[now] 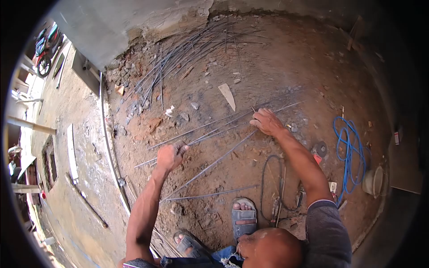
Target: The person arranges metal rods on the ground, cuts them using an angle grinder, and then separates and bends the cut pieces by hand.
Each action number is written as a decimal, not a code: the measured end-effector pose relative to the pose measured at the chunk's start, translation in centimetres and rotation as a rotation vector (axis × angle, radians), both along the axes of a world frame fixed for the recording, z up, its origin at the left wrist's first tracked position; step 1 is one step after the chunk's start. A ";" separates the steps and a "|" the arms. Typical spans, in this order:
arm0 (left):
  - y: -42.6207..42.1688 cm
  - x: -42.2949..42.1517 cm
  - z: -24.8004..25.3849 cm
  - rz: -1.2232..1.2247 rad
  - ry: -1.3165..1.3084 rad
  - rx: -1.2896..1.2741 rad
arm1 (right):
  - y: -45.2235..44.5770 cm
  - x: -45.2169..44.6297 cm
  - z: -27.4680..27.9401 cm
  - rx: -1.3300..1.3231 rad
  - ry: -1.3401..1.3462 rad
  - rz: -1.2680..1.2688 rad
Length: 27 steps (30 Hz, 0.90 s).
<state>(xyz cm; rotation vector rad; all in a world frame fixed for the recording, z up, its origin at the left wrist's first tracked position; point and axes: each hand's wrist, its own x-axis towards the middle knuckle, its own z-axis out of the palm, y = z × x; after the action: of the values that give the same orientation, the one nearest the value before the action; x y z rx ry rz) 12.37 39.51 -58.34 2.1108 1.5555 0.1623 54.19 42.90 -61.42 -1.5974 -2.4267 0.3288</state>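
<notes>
Several long, thin steel rods (203, 136) lie roughly side by side on the dirt in front of me. My left hand (170, 157) is closed over the rods near their left ends, its thumb and fingers pressed together. Farther right, my right hand (267, 122) reaches down with bent fingers around the rods; its fingertips are partly hidden. One slanting steel rod (210, 166) runs from the lower left up to the right hand. Another rod (214, 194) lies apart, nearer my sandaled feet (244, 219).
A pile of rods (178, 56) lies by the wall. At right are an angle grinder (318, 152), a coiled blue hose or cable (347, 154) and a bucket (374, 182). A dark cable (263, 187) loops near the feet. A pale triangular shard (227, 96) lies ahead.
</notes>
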 end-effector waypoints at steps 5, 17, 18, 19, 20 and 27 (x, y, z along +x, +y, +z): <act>0.5 -3.0 0.6 -0.053 0.125 0.071 | -0.1 -2.7 0.8 0.026 -0.032 0.041; 2.1 -4.2 4.2 0.056 0.309 -0.038 | 1.7 -7.9 -0.3 -0.206 -0.037 -0.080; 2.0 -4.0 4.2 0.067 0.310 -0.020 | 1.8 -7.9 -0.3 -0.180 -0.025 -0.074; 1.9 -3.7 4.4 0.079 0.311 0.001 | 2.1 -7.8 -0.3 -0.151 -0.013 -0.069; 1.6 -3.6 4.6 0.098 0.309 -0.016 | 2.3 -7.9 -0.3 -0.117 0.000 -0.061; -1.4 -2.5 6.0 0.311 0.212 -0.049 | 3.8 -8.7 0.0 0.009 0.012 0.001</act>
<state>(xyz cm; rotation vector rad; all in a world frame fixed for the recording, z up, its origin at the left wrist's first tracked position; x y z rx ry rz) 9.82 38.09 -52.38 1.8869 1.9879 0.0061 45.52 46.70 -61.44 -1.5859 -2.4167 0.3265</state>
